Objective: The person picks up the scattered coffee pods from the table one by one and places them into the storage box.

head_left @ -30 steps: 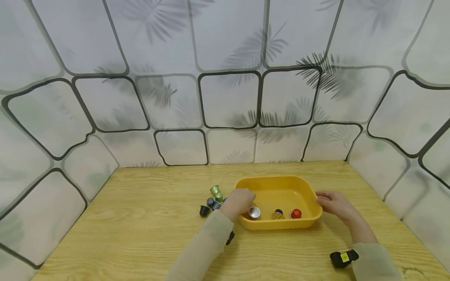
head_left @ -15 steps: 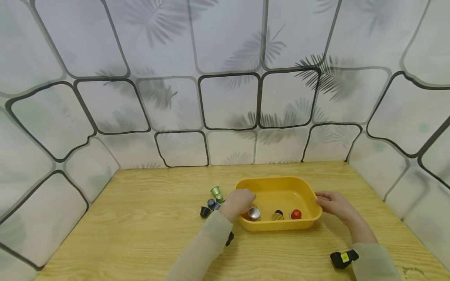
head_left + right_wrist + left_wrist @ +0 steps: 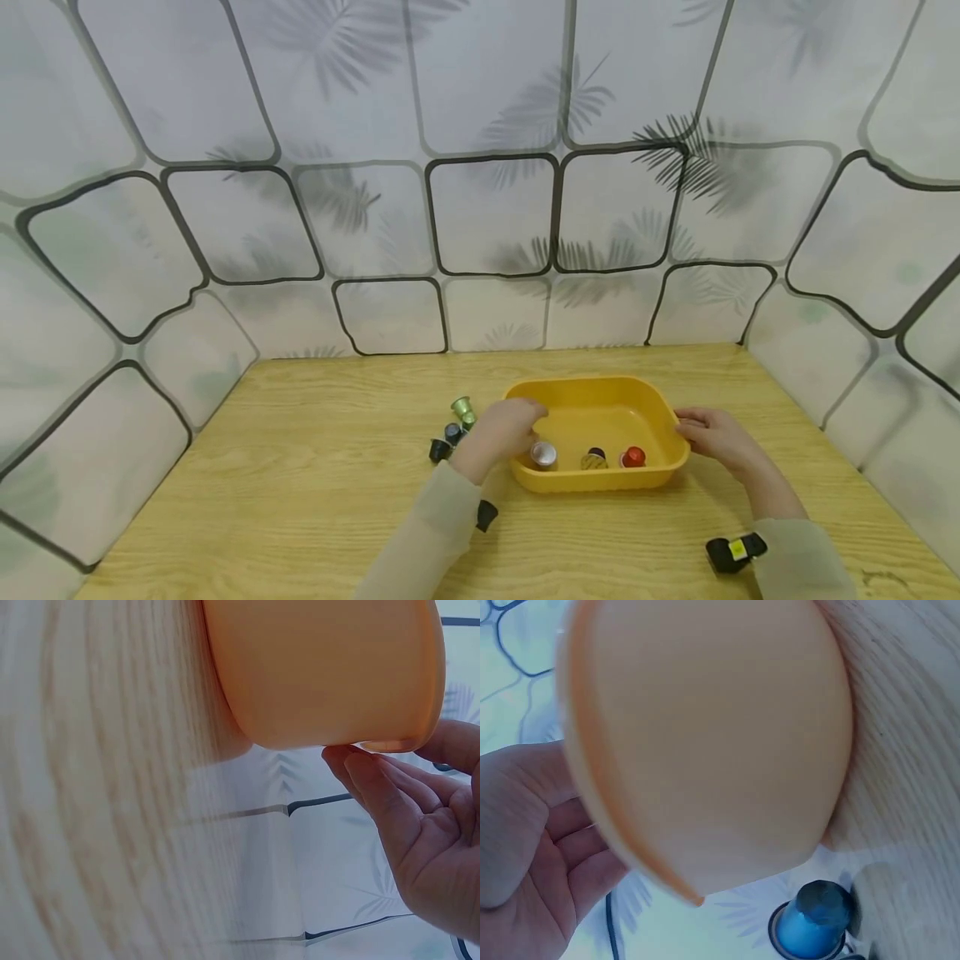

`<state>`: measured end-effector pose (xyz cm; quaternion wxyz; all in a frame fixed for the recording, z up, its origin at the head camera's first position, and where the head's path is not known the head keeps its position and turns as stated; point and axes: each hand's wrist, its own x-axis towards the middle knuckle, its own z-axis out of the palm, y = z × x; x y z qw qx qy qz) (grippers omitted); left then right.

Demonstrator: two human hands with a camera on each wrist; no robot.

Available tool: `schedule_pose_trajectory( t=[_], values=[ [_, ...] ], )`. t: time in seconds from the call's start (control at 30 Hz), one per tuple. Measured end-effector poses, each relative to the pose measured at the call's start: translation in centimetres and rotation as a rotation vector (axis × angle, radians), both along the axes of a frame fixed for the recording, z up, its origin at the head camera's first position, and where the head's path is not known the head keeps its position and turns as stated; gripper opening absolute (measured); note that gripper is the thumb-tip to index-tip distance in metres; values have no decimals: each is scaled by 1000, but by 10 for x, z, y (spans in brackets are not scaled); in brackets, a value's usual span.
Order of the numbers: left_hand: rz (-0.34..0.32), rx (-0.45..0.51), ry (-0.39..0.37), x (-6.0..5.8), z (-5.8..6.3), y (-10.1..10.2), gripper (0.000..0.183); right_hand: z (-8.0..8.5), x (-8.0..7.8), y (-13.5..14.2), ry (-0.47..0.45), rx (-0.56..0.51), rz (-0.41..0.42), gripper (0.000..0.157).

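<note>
A yellow tray (image 3: 600, 480) rests on the table. My left hand (image 3: 495, 433) reaches over its left rim. In the left wrist view that hand (image 3: 532, 840) has loosely bent fingers, with no object visible in the palm; the tray wall hides its fingertips. Just below the fingers, a silver coffee capsule (image 3: 543, 454) lies inside. A gold coffee capsule (image 3: 594, 460) and a red coffee capsule (image 3: 633, 457) sit along the near wall. At the right end my right hand (image 3: 716, 433) holds the tray's rim; its fingers (image 3: 375, 780) meet the outer wall in the right wrist view.
Left of the tray lie several coffee capsules, among them a green one (image 3: 462, 407) and a black one (image 3: 439, 451). A blue capsule (image 3: 810, 922) stands near the tray in the left wrist view. Patterned cloth walls (image 3: 487, 217) enclose the wooden table (image 3: 337, 467).
My left hand has drawn back slightly to the left over the rim, and its forearm has shifted left. The right hand and the tray stay almost where they were.
</note>
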<state>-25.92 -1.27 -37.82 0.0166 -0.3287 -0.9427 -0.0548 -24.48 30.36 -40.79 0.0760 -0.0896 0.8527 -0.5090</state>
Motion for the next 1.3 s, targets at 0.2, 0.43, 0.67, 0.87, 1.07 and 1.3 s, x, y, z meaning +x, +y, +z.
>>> schedule_pose_trajectory(
  t=[0.2,0.43,0.67,0.87,1.07,1.3],
  values=[
    [-29,80,46,9,5,-10,33,1,0,0,12,4,0,47],
    [-74,157,115,17,6,-21,29,3,1,-3,22,28,-1,47],
    [-73,234,108,23,5,-35,30,3,0,-2,31,48,-5,47],
    [9,247,110,22,-2,-49,34,1,0,-2,32,41,-5,47],
    [58,270,114,18,-4,-61,33,-1,-1,-1,38,39,-3,46],
    [100,285,78,16,-1,-72,33,-1,-2,0,31,45,-7,47]
  ],
)
